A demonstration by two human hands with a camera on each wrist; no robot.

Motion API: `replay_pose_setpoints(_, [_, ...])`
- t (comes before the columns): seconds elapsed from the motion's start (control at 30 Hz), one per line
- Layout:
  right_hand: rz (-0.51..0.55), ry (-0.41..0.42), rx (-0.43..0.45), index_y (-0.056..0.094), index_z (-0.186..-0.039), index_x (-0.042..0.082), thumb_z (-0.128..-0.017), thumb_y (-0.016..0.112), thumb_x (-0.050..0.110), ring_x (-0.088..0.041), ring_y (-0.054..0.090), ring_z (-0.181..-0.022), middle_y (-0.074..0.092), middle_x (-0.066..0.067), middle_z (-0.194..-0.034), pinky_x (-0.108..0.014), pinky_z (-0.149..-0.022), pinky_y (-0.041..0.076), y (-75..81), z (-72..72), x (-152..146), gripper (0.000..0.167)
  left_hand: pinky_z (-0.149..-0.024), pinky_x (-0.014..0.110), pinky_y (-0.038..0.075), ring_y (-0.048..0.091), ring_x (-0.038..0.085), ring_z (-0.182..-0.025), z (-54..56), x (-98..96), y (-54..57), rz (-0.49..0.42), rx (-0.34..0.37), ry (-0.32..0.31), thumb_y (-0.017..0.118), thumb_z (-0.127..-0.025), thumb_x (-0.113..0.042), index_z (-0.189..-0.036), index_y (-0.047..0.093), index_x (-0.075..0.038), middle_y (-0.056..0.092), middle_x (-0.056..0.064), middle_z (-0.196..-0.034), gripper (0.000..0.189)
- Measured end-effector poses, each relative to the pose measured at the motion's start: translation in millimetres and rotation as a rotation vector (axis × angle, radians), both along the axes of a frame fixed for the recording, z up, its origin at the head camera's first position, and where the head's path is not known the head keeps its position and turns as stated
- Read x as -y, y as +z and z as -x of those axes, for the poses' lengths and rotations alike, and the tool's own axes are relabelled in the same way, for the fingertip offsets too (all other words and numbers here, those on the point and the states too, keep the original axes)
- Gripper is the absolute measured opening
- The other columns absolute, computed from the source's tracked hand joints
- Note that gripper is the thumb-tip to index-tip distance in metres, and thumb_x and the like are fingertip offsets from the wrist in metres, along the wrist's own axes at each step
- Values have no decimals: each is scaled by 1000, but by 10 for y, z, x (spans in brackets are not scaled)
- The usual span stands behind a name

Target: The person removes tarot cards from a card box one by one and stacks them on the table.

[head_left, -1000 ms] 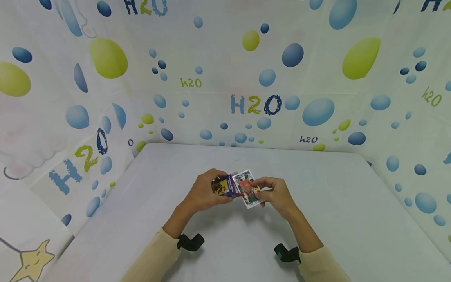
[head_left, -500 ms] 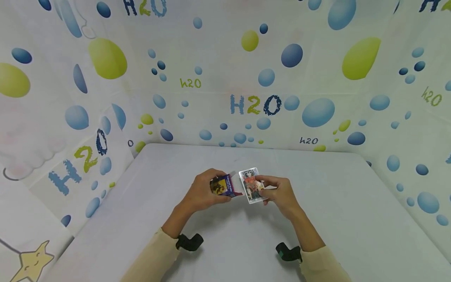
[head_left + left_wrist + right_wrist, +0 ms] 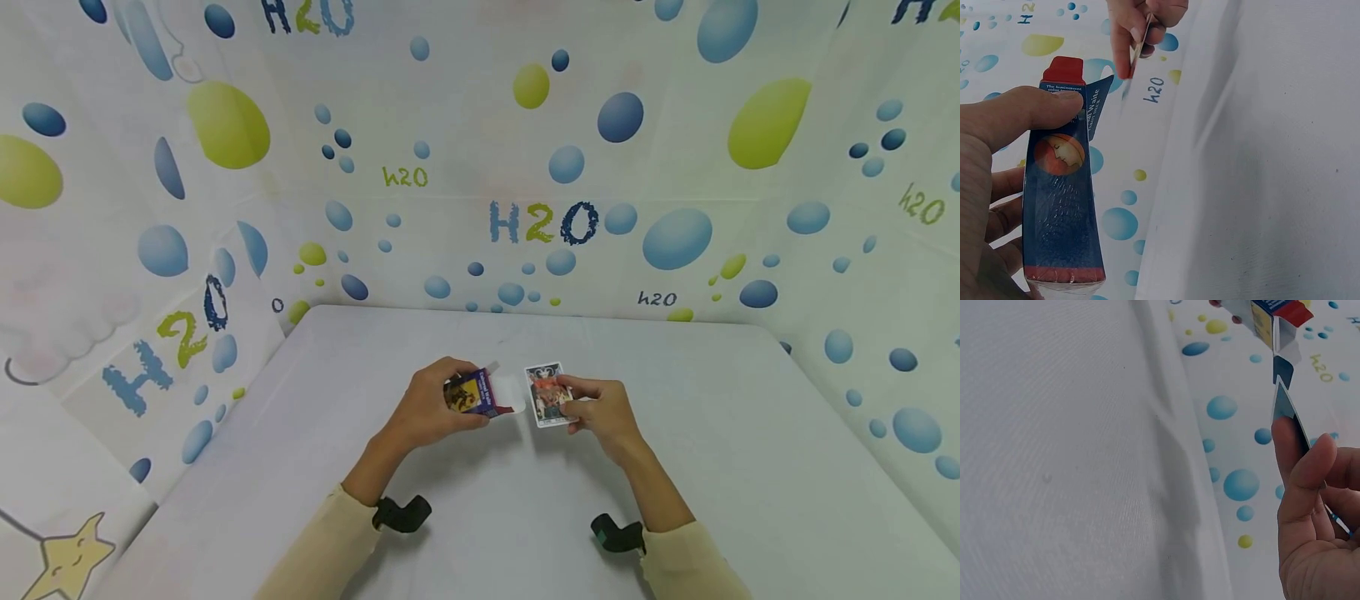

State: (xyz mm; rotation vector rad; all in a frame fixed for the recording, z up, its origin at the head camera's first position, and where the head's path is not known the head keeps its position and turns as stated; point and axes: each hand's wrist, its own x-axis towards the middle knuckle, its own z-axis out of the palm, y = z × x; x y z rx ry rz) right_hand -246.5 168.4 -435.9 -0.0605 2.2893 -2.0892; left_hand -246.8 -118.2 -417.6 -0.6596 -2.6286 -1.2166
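Note:
My left hand (image 3: 429, 410) grips a small dark blue card box (image 3: 469, 394) with a yellow picture on its broad face. In the left wrist view the thumb lies on the narrow side of the box (image 3: 1060, 206), which has red ends and a moon-like face. Its end flaps stand open toward the right. A picture card (image 3: 546, 398) with a white border is pinched between thumb and fingers of my right hand (image 3: 611, 418). Edge-on in the right wrist view, the card (image 3: 1285, 403) looks thin; whether it is one or several I cannot tell. A small gap separates card and box.
Both hands are above a white table (image 3: 480, 517). Behind it hangs a pale cloth (image 3: 465, 108) printed with blue and green drops. Black wrist cameras (image 3: 403, 514) sit on both wrists, next to cream sleeves.
My right hand has moved right with the card, which overlapped the box's open end and is now apart from it. The card has turned more upright. The left hand has barely shifted.

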Motion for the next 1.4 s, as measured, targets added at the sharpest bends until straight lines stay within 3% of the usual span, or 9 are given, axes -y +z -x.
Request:
replay_pose_setpoints(0.13, [6,-28,42,64,-131,-7,-82,65,-11,-18,62,-69,56,-16,-101,-27,-54,57,-16,15,-4,49,-95,41,55,59,20,-110,11,2,-9,2,-2,1,94,-70,-28,-129,62,-13,65,1,-124,68])
replay_pose_setpoints(0.37, [-5,-46,101,61,-132,-11,-85,64,-10,-18,63,-73,61,-26,-121,-25,-56,57,-63,21,-20,47,-95,43,55,59,21,-111,2,-1,-1,-11,2,2,94,-70,-27,-130,62,-13,65,1,-124,69])
replay_pose_setpoints(0.57, [-34,-48,136,61,-130,-11,-85,64,-8,-16,65,-68,60,-30,-132,-24,-58,57,-111,31,-27,45,-94,43,55,59,21,-110,-3,-1,2,-16,-1,5,93,-71,-28,-131,62,-13,65,1,-125,69])
replay_pose_setpoints(0.73, [-47,-30,156,57,-132,-16,-88,64,-7,-17,70,-62,60,-34,-129,-24,-58,57,-172,45,-56,45,-93,41,56,59,20,-110,0,4,-7,-18,1,1,93,-71,-28,-130,62,-14,64,1,-125,68])
replay_pose_setpoints(1.0, [-82,-33,181,59,-131,-14,-89,64,-4,-16,68,-57,72,-25,-100,-25,-56,57,-244,57,-77,44,-94,41,56,59,20,-111,-7,3,-18,-20,15,6,93,-71,-28,-130,62,-14,64,0,-125,69])
replay_pose_setpoints(1.27, [-212,-30,199,61,-133,-8,-89,65,-2,-19,69,-55,71,-25,-110,-29,-56,59,-277,41,-63,44,-94,40,55,59,21,-111,-16,-4,-24,-17,30,9,93,-71,-27,-131,62,-15,64,-1,-126,69])
replay_pose_setpoints(1.4, [-291,-31,215,63,-135,-2,-89,66,0,-18,67,-52,71,-21,-106,-30,-54,58,-261,20,-43,46,-95,40,55,59,22,-112,-10,-12,-29,-23,30,-7,93,-71,-27,-131,62,-14,64,0,-126,70])
